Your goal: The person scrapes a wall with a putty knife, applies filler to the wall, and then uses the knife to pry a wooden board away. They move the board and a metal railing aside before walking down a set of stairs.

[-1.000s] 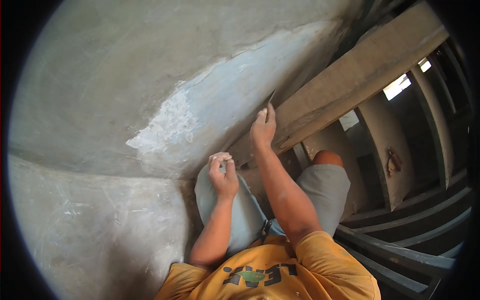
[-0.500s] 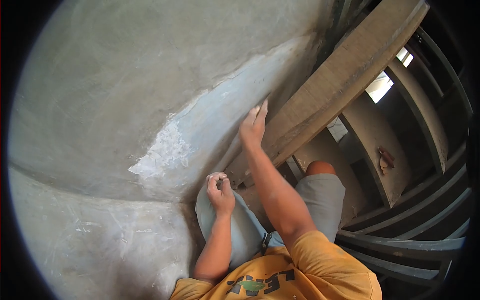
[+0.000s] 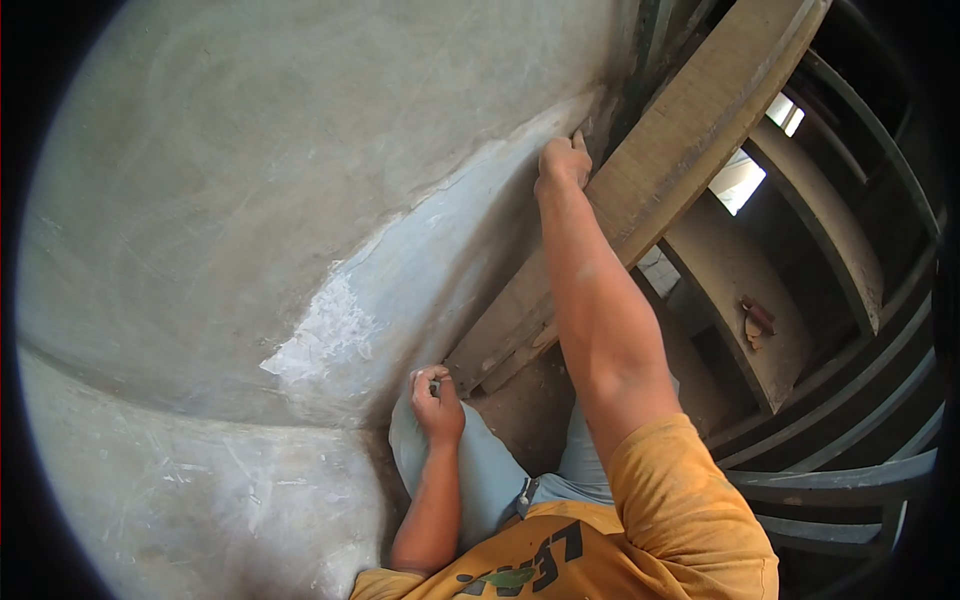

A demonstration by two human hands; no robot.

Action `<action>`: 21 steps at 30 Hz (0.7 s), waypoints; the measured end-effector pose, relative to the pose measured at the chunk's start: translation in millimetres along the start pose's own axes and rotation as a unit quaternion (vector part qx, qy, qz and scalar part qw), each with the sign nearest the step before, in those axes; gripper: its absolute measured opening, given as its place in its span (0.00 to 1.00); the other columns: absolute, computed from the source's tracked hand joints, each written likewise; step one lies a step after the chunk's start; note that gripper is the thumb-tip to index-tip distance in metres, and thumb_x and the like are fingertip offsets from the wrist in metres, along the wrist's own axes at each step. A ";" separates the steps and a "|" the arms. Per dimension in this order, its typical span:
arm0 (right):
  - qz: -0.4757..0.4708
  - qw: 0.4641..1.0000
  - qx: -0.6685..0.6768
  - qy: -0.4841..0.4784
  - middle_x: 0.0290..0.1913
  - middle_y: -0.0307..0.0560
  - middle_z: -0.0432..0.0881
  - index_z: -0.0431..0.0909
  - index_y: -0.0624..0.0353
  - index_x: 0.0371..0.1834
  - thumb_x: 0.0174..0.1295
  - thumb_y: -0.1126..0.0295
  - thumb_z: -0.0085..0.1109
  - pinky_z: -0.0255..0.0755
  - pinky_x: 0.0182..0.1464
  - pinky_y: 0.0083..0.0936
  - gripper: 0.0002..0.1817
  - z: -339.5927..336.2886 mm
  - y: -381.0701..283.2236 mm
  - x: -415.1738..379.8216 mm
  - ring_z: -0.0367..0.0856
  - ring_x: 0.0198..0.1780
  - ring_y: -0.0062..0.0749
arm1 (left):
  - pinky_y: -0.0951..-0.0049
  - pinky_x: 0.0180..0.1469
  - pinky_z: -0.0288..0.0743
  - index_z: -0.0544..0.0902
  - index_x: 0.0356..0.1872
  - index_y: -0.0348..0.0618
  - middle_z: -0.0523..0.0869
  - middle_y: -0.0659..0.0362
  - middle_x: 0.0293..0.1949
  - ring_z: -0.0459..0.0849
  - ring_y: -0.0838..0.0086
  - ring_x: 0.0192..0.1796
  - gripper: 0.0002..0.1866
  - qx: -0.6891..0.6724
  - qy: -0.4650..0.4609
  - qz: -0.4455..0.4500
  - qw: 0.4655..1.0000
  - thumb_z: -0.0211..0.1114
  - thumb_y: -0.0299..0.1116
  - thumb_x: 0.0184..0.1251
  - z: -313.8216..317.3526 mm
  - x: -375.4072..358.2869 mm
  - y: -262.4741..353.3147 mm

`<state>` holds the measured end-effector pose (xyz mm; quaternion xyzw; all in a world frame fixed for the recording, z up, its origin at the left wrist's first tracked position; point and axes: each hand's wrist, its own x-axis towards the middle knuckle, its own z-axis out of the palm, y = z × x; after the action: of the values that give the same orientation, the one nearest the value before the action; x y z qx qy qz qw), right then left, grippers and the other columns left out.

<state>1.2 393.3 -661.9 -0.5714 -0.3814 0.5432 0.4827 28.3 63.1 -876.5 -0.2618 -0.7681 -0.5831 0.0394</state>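
Note:
My right hand (image 3: 566, 162) reaches far up along the pale smooth patch (image 3: 450, 230) on the curved grey wall (image 3: 250, 150). Its fingers are bent and closed near the upper end of the patch, beside the wooden beam (image 3: 690, 130). A small dark shape shows at the fingertips; I cannot tell what it is. My left hand (image 3: 437, 400) rests curled on my left knee, close to the wall, with whitish dust on its fingers. The inside of that fist is hidden. Rough white material (image 3: 325, 330) covers the patch's lower end.
The thick beam slants from my knees to the upper right. Beyond it are curved ribs (image 3: 820, 210) with gaps between them, and a reddish-brown scrap (image 3: 757, 320) lies on one. Curved slats (image 3: 830, 485) run at the lower right. A pale curved surface (image 3: 210, 490) borders my left side.
My right hand has moved up and right along the patch, its fingers now more bent and the arm stretched further. My left hand stays curled on the knee. The view has shifted slightly.

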 end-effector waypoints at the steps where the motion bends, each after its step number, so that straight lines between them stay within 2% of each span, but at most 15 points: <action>1: -0.002 1.000 0.000 0.003 0.77 0.48 0.72 0.73 0.51 0.76 0.69 0.66 0.46 0.63 0.77 0.31 0.30 -3.5 -0.9 4.4 0.71 0.76 0.41 | 0.63 0.49 0.76 0.81 0.34 0.36 0.84 0.51 0.37 0.83 0.58 0.43 0.03 -0.003 -0.002 0.000 1.000 0.61 0.22 0.61 -0.1 0.5 -1.5; 6: -0.107 0.991 -0.074 -0.019 0.76 0.44 0.74 0.74 0.46 0.75 0.67 0.68 0.46 0.64 0.76 0.33 0.30 -7.9 -2.1 15.4 0.73 0.75 0.43 | 0.65 0.46 0.76 0.82 0.35 0.39 0.85 0.52 0.39 0.84 0.59 0.45 0.04 -0.005 -0.003 0.025 1.000 0.59 0.23 0.66 2.4 1.3 -9.1; 7: -0.101 0.992 -0.071 -0.020 0.76 0.44 0.74 0.74 0.46 0.75 0.67 0.68 0.46 0.64 0.76 0.33 0.30 -5.8 3.5 18.0 0.73 0.75 0.43 | 0.65 0.46 0.76 0.82 0.35 0.39 0.85 0.52 0.39 0.84 0.59 0.45 0.04 0.001 -0.005 0.027 1.000 0.59 0.23 0.66 -1.6 -0.8 -10.4; 9: -0.019 0.998 -0.060 -0.020 0.77 0.46 0.73 0.72 0.45 0.77 0.67 0.71 0.45 0.63 0.77 0.34 0.32 -1.9 -2.2 18.7 0.72 0.75 0.44 | 0.64 0.47 0.76 0.82 0.34 0.38 0.85 0.52 0.39 0.84 0.57 0.45 0.04 -0.008 -0.011 0.021 1.000 0.58 0.22 0.66 0.0 -1.2 -6.9; 12: 0.007 1.000 -0.010 -0.006 0.78 0.47 0.71 0.69 0.46 0.79 0.67 0.71 0.46 0.62 0.77 0.33 0.33 -0.7 -14.4 4.5 0.69 0.77 0.45 | 0.65 0.47 0.76 0.81 0.34 0.37 0.84 0.52 0.37 0.83 0.59 0.43 0.04 -0.004 0.001 0.049 0.999 0.58 0.20 0.64 -0.6 -1.8 -4.0; 15: 0.021 1.000 -0.017 -0.011 0.79 0.49 0.69 0.66 0.47 0.80 0.68 0.70 0.46 0.61 0.78 0.34 0.33 2.1 -10.3 8.0 0.67 0.78 0.47 | 0.67 0.46 0.76 0.81 0.34 0.37 0.84 0.53 0.38 0.83 0.61 0.43 0.04 -0.017 -0.001 0.019 1.000 0.58 0.20 0.63 -1.3 -4.8 -4.4; 19: 0.004 0.998 -0.049 0.027 0.79 0.51 0.68 0.66 0.50 0.80 0.69 0.70 0.46 0.61 0.78 0.36 0.32 8.5 3.5 23.5 0.66 0.79 0.48 | 0.68 0.44 0.76 0.81 0.34 0.38 0.84 0.54 0.39 0.83 0.63 0.43 0.04 -0.018 0.004 0.032 0.999 0.58 0.20 0.64 0.0 -6.9 -6.7; 21: 0.013 0.999 -0.040 0.010 0.78 0.53 0.68 0.67 0.53 0.79 0.69 0.68 0.47 0.61 0.78 0.37 0.32 7.2 -0.8 19.4 0.67 0.78 0.50 | 0.62 0.50 0.76 0.82 0.34 0.38 0.86 0.51 0.39 0.84 0.57 0.46 0.03 -0.019 -0.011 0.002 1.000 0.59 0.22 0.65 -1.3 -6.4 -3.2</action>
<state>-3.6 413.1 -665.6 -0.6007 -0.3899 0.5282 0.4563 32.1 59.0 -881.1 -0.2705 -0.7564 -0.5949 0.0273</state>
